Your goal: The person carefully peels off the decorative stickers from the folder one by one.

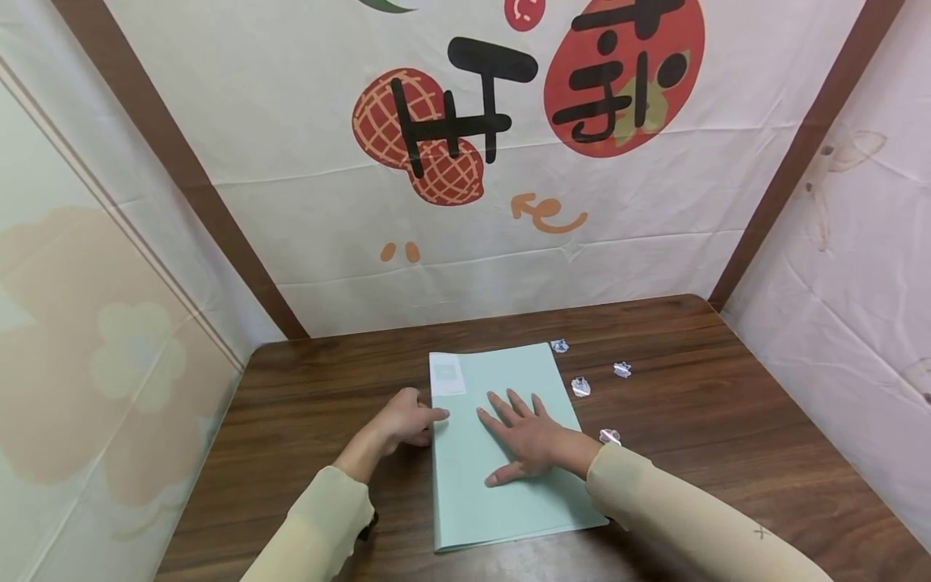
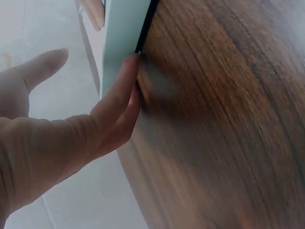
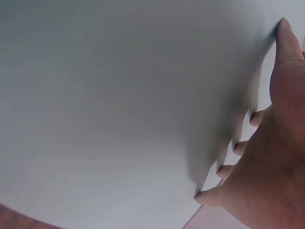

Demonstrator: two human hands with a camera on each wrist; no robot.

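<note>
1. Leftmost, I see the left hand (image 1: 409, 418) at the long left side of the folder (image 1: 494, 517). Its fingers touch the spine (image 2: 126, 33) low, near the counter (image 1: 327, 388), while the thumb (image 2: 45, 69) stands apart from them. It does not pinch anything, as far as I can tell.

2. The folder lies flat on the counter, between the two hands: just to the right of the left hand and directly under the right one. A white label (image 1: 447, 374) is at its far left corner.

3. I judge the folder to be light, with a cover which is smooth, rather stiff but bendable. It may slide easily when pushed from one side only. It does not look fragile, though its corners could crease. I think the best hold is at the spine, the thickest part, with thumb above and fingers below.

4. The right hand (image 1: 531, 443) rests on the cover with its fingers spread wide; it grips nothing.

5. At the right, four small shiny stickers (image 1: 580, 386) lie on the counter; they look thin and hard to pick up.
</note>
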